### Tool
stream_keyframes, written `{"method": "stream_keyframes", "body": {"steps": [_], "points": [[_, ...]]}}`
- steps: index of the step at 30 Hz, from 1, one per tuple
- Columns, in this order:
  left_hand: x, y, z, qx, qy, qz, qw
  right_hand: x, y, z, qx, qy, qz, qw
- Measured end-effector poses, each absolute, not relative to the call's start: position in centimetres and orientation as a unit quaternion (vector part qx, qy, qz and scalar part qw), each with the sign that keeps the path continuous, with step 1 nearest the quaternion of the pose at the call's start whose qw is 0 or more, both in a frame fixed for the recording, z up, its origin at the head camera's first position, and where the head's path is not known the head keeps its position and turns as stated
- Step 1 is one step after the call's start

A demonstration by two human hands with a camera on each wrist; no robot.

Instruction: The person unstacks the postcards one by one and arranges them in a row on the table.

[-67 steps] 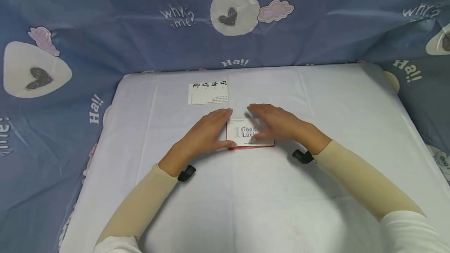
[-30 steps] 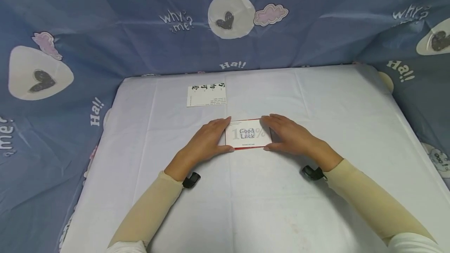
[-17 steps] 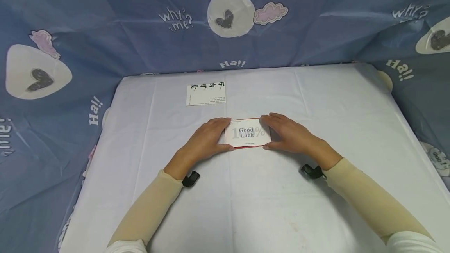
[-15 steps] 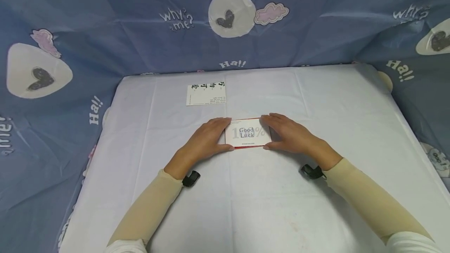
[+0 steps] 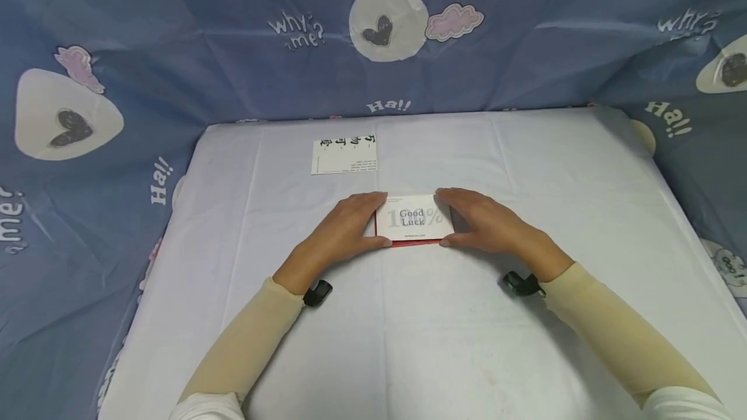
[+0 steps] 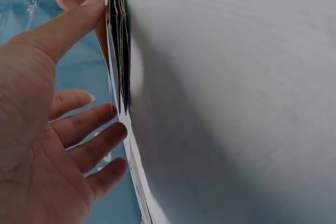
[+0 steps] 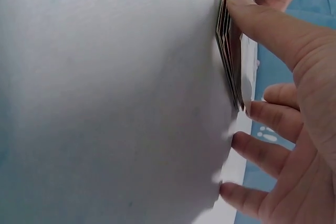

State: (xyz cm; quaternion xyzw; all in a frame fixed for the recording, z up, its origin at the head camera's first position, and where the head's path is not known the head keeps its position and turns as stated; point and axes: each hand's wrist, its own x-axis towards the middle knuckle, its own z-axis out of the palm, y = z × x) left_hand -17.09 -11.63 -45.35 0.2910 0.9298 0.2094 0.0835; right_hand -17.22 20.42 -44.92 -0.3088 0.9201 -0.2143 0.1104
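Note:
A small stack of cards (image 5: pixel 414 218) lies on the white-covered table in the head view, its top card printed "Good Luck" over a grey "100%". Red shows along its near and left edges. My left hand (image 5: pixel 344 229) holds the left end, thumb at the near edge and fingertips at the far corner. At the right end, my right hand (image 5: pixel 484 222) grips it the same way. In the left wrist view the thumb presses on the layered edges of several cards (image 6: pixel 119 51). The right wrist view shows the other thumb against the stack's edges (image 7: pixel 229 45), which fan slightly apart.
Behind the stack and to its left, a white card (image 5: pixel 344 155) with black characters lies flat. A blue printed cloth (image 5: pixel 233 50) rises behind and beside the white table cover (image 5: pixel 443 342).
My right hand was over the top card's right part; it has moved right, and its thumb and fingers now hold the stack's right end. Over the last second both hands have barely moved.

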Motion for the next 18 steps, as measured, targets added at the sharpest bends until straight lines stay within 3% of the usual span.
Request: {"method": "stream_keyframes", "body": {"steps": [18], "points": [[-17.43,-11.02,-44.46,0.292,0.925,0.231,0.075,-17.37,20.53,-43.99,-0.293,0.927,-0.212,0.097]]}}
